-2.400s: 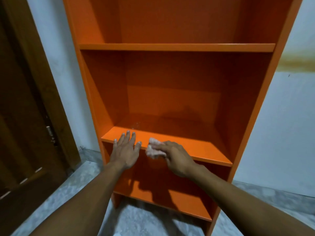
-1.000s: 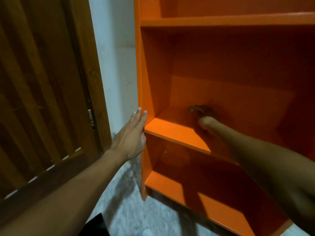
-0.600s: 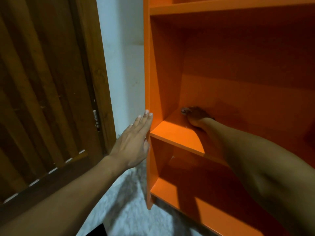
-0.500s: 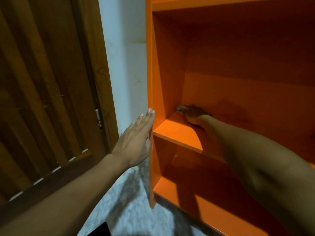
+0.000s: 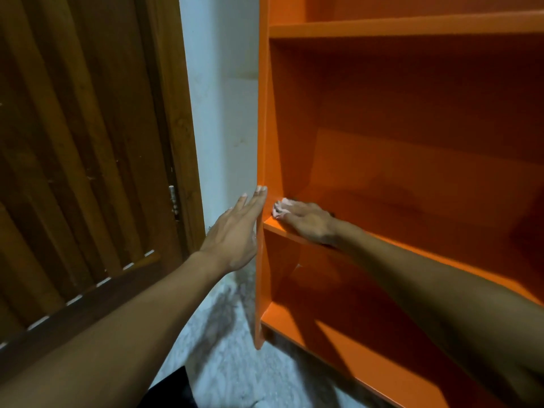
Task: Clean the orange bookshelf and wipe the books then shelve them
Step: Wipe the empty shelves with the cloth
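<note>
Right hand [image 5: 309,220]: we see its fingers [image 5: 290,212] lying fairly flat, curled slightly over a small pale cloth [image 5: 279,207]. The cloth is bunched under the fingertips and pressed onto the middle shelf board [image 5: 294,231], at the board's front left corner, just beside the inner face of the left side panel [image 5: 263,119]. Only a crumpled tip of the cloth shows past the fingertips; the rest is hidden under the hand. Whether the thumb pinches the cloth we cannot tell.

Left hand [image 5: 235,234]: its fingers [image 5: 257,198] are straight and close together, holding nothing. They lie along the outer front edge of the left side panel, fingertips touching it at the level of the middle shelf board — the palm is turned toward the panel.

Both forearms reach in from the lower edge of the view, the right one crossing over the front edge of the middle shelf board.

The orange bookshelf [image 5: 412,128] fills the right half of the view. We see an upper shelf board [image 5: 412,26] and a bottom shelf board [image 5: 338,343] above and below the one in contact with the cloth.

To the left of the bookshelf stands a strip of pale wall [image 5: 223,113], then a dark wooden door [image 5: 82,142] with a metal hinge [image 5: 173,200] at its frame. The floor [image 5: 229,348] below is mottled grey.
</note>
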Tool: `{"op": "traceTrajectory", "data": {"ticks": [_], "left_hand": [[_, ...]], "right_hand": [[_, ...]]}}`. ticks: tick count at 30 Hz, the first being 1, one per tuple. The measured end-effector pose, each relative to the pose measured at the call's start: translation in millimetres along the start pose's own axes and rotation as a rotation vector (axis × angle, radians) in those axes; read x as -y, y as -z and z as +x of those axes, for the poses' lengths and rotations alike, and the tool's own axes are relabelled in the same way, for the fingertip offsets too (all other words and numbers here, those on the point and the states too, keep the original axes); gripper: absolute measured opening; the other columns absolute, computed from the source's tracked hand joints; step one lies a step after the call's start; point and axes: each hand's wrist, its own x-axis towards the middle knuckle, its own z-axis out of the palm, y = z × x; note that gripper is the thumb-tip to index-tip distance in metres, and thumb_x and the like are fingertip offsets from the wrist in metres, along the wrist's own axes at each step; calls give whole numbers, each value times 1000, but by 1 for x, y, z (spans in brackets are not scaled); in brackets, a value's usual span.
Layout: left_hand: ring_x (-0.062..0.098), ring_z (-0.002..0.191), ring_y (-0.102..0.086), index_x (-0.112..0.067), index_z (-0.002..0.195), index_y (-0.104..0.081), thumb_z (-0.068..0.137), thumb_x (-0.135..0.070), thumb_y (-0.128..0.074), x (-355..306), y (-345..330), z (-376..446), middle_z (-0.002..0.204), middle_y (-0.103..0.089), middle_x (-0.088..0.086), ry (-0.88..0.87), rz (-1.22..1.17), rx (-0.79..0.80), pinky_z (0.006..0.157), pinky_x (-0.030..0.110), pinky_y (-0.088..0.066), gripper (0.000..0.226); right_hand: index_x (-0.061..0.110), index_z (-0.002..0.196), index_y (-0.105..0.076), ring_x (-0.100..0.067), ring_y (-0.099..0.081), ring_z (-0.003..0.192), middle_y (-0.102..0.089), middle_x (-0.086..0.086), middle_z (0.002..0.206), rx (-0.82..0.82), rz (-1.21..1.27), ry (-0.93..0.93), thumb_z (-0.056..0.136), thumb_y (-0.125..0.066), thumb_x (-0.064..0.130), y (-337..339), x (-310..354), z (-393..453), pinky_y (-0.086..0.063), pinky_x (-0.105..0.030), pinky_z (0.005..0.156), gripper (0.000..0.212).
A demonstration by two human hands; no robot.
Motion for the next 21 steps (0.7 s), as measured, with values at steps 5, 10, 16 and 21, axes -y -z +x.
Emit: {"op": "traceTrajectory", "data": {"ticks": [5,10,16,21], "left_hand": [[43,125,-55,-33,159,6,99,-14,-46,-6,7,3,166,-10,15,57,35,-21,95,48,-51,81],[43,119,-58,-34,159,7,98,-14,-48,-10,5,4,166,-10,16,99,37,-10,93,48,-51,85],[36,148,-27,-28,159,4,98,-14,-44,-11,-7,1,168,-7,6,88,11,-10,110,54,-40,79],[27,154,-12,-21,160,-2,96,-12,-44,-22,-37,-14,168,-8,7,33,-5,46,119,49,-29,77]], "right_hand": [[28,149,-42,-23,-21,150,-29,-3,161,-41,-27,182,98,-53,17,-16,13,-19,-20,-41,118,53],[29,130,-63,-29,-41,135,-46,2,152,-90,-390,383,84,-61,7,-22,13,-36,-43,-48,94,52],[28,95,-74,-20,-52,128,-70,13,107,-160,-856,575,83,-66,31,-18,-7,-70,-46,-38,88,15],[29,97,-69,-24,-52,115,-66,11,102,-167,-891,462,87,-64,27,-12,-33,-133,-30,-41,84,12]]}}
